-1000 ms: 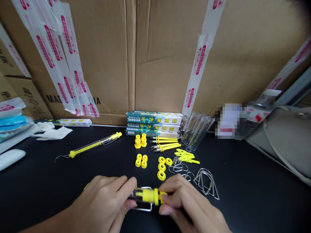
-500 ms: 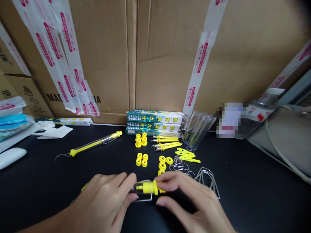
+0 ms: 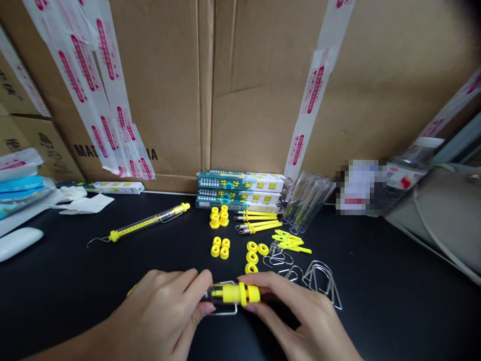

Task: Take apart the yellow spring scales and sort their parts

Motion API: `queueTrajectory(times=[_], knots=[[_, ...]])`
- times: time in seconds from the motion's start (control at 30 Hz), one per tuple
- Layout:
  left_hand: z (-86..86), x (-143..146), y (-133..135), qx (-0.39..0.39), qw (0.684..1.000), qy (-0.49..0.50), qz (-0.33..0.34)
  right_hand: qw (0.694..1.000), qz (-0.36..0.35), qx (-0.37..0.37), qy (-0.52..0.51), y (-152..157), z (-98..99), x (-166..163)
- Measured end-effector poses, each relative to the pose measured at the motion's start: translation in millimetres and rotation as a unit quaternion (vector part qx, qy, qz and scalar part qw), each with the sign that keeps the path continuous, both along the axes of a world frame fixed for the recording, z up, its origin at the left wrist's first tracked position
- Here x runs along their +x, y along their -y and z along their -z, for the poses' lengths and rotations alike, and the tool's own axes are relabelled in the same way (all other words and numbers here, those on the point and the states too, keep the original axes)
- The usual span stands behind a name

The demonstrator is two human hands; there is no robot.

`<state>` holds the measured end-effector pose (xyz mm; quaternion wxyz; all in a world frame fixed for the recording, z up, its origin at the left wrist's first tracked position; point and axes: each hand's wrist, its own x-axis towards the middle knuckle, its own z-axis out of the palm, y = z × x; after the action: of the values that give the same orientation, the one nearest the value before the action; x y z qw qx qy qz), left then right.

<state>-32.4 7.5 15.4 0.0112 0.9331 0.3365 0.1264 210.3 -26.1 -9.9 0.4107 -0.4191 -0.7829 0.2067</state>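
My left hand point(image 3: 165, 306) is wrapped round the clear tube of a spring scale point(image 3: 218, 294), which lies level near the front of the table. Most of the tube is hidden under that hand. A wire loop point(image 3: 225, 314) frames the tube's right end, where a yellow plug sits. My right hand point(image 3: 300, 313) pinches the yellow end cap point(image 3: 253, 294) between thumb and fingers, at the right of the plug's flange. Just beyond my fingers lie several yellow rings point(image 3: 251, 257), with bent wire loops point(image 3: 322, 278) to their right.
A finished-looking spring scale point(image 3: 146, 224) with a hook lies at left. Behind are yellow sleeves point(image 3: 220, 247), flanged caps point(image 3: 214, 219), yellow rods with springs point(image 3: 261, 227), flat yellow pieces point(image 3: 293, 241), clear tubes point(image 3: 308, 203) and stacked boxes point(image 3: 240, 183). A bag point(image 3: 443, 215) stands right.
My right thumb has come up to close on the yellow end cap, and the fingers have moved back, leaving more of the cap showing. My left hand keeps its hold on the tube.
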Motion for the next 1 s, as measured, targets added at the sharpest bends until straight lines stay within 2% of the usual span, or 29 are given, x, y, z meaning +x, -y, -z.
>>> queueTrajectory(times=[0.3,0.43,0.57,0.67,0.77,0.83,0.93,1.0], knots=[[-0.5,2,2,0.008,1.0,-0.013,-0.003,1.0,0.004,0.025,-0.011,1,-4.7,-1],[4.9,0,2,-0.001,1.0,0.006,-0.006,0.999,-0.01,0.045,-0.019,0,-4.0,-2],[2.3,0,1,-0.003,1.0,-0.007,-0.005,0.997,-0.028,0.067,-0.014,2,-10.1,-1],[-2.6,3,3,0.042,0.999,-0.013,0.017,0.996,-0.055,0.065,-0.032,3,-15.2,1],[-4.5,6,5,0.162,0.986,-0.01,0.045,0.994,-0.067,0.062,-0.055,4,-15.3,1],[-4.3,8,6,0.227,0.973,0.0,0.045,0.996,-0.049,0.059,-0.049,3,-12.9,1],[-3.4,8,4,0.232,0.972,0.012,0.037,0.999,-0.007,0.04,-0.028,1,-8.1,1],[-2.7,8,1,0.208,0.977,0.014,0.034,1.0,0.005,0.015,-0.014,0,-5.2,3]])
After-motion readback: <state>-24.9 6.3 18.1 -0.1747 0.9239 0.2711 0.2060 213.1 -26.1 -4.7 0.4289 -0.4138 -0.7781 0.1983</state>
